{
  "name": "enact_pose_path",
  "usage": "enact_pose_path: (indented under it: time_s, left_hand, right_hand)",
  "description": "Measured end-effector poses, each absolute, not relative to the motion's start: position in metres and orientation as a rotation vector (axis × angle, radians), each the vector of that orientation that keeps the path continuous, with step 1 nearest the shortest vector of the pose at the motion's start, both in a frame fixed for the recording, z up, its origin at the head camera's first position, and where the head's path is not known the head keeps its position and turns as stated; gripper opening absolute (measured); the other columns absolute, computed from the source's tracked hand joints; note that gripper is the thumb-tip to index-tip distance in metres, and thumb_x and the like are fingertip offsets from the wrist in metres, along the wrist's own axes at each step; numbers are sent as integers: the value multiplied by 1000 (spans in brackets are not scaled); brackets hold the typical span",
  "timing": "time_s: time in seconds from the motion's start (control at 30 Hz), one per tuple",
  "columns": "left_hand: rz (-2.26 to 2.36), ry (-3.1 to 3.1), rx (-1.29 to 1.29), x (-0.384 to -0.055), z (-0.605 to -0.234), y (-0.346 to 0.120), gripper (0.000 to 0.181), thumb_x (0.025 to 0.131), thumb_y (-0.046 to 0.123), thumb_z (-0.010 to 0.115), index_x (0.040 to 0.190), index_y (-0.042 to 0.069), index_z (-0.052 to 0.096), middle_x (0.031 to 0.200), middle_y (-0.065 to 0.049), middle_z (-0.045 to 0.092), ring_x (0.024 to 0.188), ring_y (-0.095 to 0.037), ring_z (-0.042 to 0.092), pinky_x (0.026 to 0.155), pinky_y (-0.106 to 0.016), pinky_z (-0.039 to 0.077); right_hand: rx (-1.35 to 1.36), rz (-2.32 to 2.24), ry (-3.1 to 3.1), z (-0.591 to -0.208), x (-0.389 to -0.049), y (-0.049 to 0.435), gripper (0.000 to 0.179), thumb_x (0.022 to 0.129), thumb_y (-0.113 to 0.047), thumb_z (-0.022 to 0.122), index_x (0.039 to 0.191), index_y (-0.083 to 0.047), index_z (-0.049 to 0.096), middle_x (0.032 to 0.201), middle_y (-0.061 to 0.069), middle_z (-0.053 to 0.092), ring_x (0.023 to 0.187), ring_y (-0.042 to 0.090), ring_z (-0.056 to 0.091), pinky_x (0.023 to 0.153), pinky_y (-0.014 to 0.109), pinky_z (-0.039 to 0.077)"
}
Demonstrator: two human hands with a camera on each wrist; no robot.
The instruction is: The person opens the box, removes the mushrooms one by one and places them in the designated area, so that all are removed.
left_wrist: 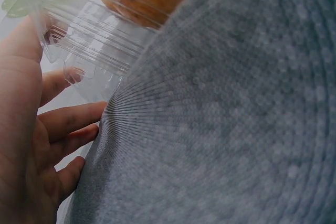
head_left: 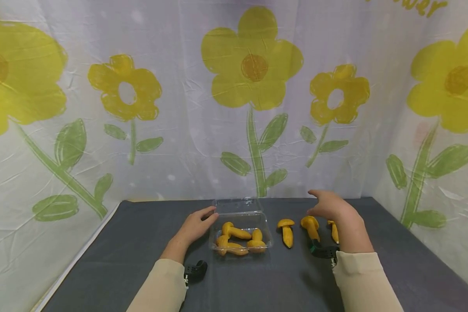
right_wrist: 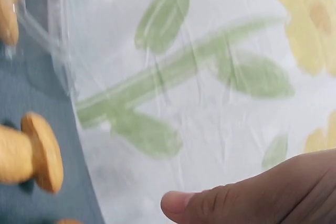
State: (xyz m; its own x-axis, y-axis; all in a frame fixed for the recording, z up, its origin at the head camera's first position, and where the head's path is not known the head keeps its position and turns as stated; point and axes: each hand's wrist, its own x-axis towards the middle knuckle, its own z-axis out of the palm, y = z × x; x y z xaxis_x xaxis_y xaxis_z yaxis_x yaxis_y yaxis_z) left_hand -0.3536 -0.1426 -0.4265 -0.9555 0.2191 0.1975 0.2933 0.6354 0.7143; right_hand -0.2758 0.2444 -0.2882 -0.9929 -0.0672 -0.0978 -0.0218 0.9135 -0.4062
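Note:
A clear plastic clamshell box stands on the dark table with its lid tipped back. Several orange-yellow mushrooms lie inside it. My left hand is at the box's left side, thumb and forefinger against the rim. Its other fingers reach loosely toward the tablecloth in the left wrist view. My right hand hovers over the right part of the table, thumb and fingers apart, holding nothing. Below it lies a mushroom; another is partly hidden by the wrist. A third mushroom lies nearer the box.
A dark grey cloth covers the table. Behind it hangs a white curtain printed with yellow flowers, close to the table's back edge. Black straps circle both wrists.

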Motion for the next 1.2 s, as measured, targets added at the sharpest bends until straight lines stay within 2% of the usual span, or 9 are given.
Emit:
enact_pose_path:
  time_s: [0.27,0.6,0.73,0.83,0.93,1.07,1.13,1.2]
  left_hand:
    - [-1227,-2769,-428,-353,-425,-141,53,106,40,58,152,16,54,145,-13,59,130,-37,56,104,-60,46]
    - [-1212,-2770,-423,-353,-426,-141,54,105,42,59,152,15,53,143,-14,60,130,-37,56,105,-60,46]
    - [-1211,-2766,-428,-353,-426,-141,53,105,41,59,152,15,54,143,-14,60,130,-37,56,105,-60,46]
    - [-1217,-2763,-432,-353,-426,-142,53,106,41,59,152,15,54,143,-13,60,130,-37,56,105,-60,46]
    - [-1224,-2761,-433,-353,-427,-143,53,106,40,59,152,15,54,143,-13,60,130,-37,56,105,-60,46]
    - [-1222,-2757,-435,-352,-427,-142,52,106,40,59,152,15,54,143,-13,60,130,-37,56,105,-60,46]
    - [-1221,-2757,-436,-352,-427,-142,53,106,41,59,151,15,54,143,-13,60,130,-37,56,105,-60,46]
    - [-1217,-2758,-437,-352,-427,-142,54,106,42,58,152,15,54,143,-13,60,130,-37,56,105,-60,46]
  right_hand:
    - [-261,-560,2996,-283,-269,204,74,94,-13,76,157,0,39,154,36,35,139,54,36,100,63,47]
    - [-395,-457,2959,-287,-263,160,73,92,-14,80,156,-9,46,156,27,39,136,44,47,100,58,50]
    - [-482,-431,2937,-296,-261,144,69,91,-13,80,153,-12,50,154,22,44,132,39,52,98,54,52]
    - [-540,-410,2919,-303,-261,132,65,91,-12,80,150,-14,54,150,21,48,126,36,57,91,50,54]
    - [-572,-385,2904,-310,-261,124,61,91,-8,78,148,-15,57,151,20,48,128,35,56,87,47,53]
    - [-601,-315,2909,-318,-261,115,57,92,-2,74,146,-15,60,151,15,51,135,34,52,91,45,52]
    - [-607,-287,2915,-322,-263,111,56,91,2,72,144,-14,62,147,11,55,131,32,55,88,44,52]
    - [-630,-254,2921,-327,-264,108,50,92,-3,75,140,-15,66,140,8,61,123,29,60,89,43,54]
